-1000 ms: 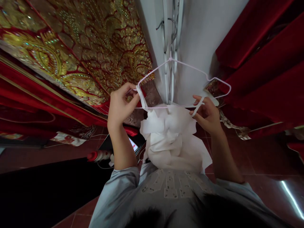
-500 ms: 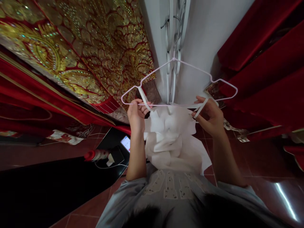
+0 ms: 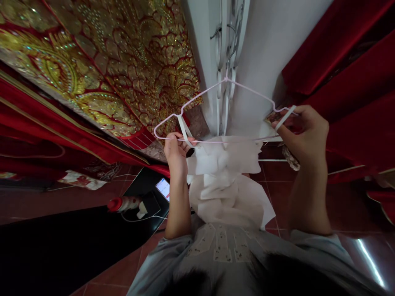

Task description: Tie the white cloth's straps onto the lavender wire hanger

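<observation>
A pale pink wire clothes hanger [image 3: 203,91] hangs by its metal hook in front of me. A white garment [image 3: 225,185] with thin straps drapes below its bottom bar. My left hand [image 3: 177,152] grips the left part of the bottom bar, fingers partly behind it. Beside those fingers, the left strap [image 3: 184,128] is looped over the hanger's left notch. My right hand [image 3: 310,133] pinches the right strap [image 3: 285,118] at the hanger's right end, where the strap crosses the upper wire. Its fingertips are partly hidden behind the strap and hand.
A gold sequined red garment [image 3: 138,61] hangs on the left, red garments [image 3: 352,107] on the right. White looped pieces [image 3: 220,53] hang behind the hanger. A black table [image 3: 135,181] at lower left bears a lit phone [image 3: 163,189] and a red-capped bottle [image 3: 121,203].
My right hand has moved right and up, drawing the right strap out onto the hanger's right end. The garment's top has spread rightward. My left hand has barely moved.
</observation>
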Available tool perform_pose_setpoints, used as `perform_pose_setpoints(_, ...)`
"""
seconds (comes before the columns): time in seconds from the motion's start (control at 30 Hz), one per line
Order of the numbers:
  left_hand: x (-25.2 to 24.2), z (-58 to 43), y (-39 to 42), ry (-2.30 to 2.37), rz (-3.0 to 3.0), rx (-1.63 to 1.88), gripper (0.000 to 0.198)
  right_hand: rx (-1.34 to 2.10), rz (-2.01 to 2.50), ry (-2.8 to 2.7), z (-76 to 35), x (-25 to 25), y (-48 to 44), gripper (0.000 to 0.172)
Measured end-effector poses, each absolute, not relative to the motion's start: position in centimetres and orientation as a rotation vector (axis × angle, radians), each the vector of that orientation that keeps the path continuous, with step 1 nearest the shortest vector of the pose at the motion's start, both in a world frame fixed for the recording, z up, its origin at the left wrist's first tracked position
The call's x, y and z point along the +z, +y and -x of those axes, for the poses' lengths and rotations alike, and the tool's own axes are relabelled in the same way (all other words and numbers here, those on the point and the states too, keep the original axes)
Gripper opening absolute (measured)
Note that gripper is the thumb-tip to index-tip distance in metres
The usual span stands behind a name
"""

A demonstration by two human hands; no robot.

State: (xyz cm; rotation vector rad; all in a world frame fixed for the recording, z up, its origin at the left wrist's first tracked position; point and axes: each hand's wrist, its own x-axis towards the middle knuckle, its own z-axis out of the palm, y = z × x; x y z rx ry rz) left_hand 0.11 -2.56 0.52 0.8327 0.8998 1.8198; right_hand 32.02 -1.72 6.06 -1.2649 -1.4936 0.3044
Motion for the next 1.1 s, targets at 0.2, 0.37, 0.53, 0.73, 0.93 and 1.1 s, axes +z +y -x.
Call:
perform_pose_setpoints(0.2,0.3,-0.1,-2.7,0.906,-0.839,1.792,0.046,-0.117,1.204,-1.713,-28.8,8.1,-3.1,0.031)
perform_pose_setpoints(0.37,0.5,-0.7,-3.0,0.896,-0.817,1.804,0.047,0.021,1.050,-1.819,-25.4,4.7,-5.4,0.030)
perform_pose_setpoints(0.53,-0.1,-1.3,-3.8,0.918,-0.869,1.808,0.045,0.278,1.145,-2.116,-24.7,1.7,-5.6,0.047)
perform_pose_setpoints(0.73,1.5,-0.6,-7.3,1.124,-1.273,1.429,0.036,0.249,1.116,-1.989,-24.7,0.8,-5.0,0.040)
perform_pose_setpoints(0.93,6.5,2.9,-7.1,0.854,-1.096,1.650,0.036,0.237,1.075,-1.930,-24.5,0.3,-5.1,0.035)
perform_pose_setpoints(1.1,4.7,4.5,-4.2,1.090,-0.833,2.224,0.022,0.261,1.073,-1.941,-24.9,0.3,-5.3,0.037)
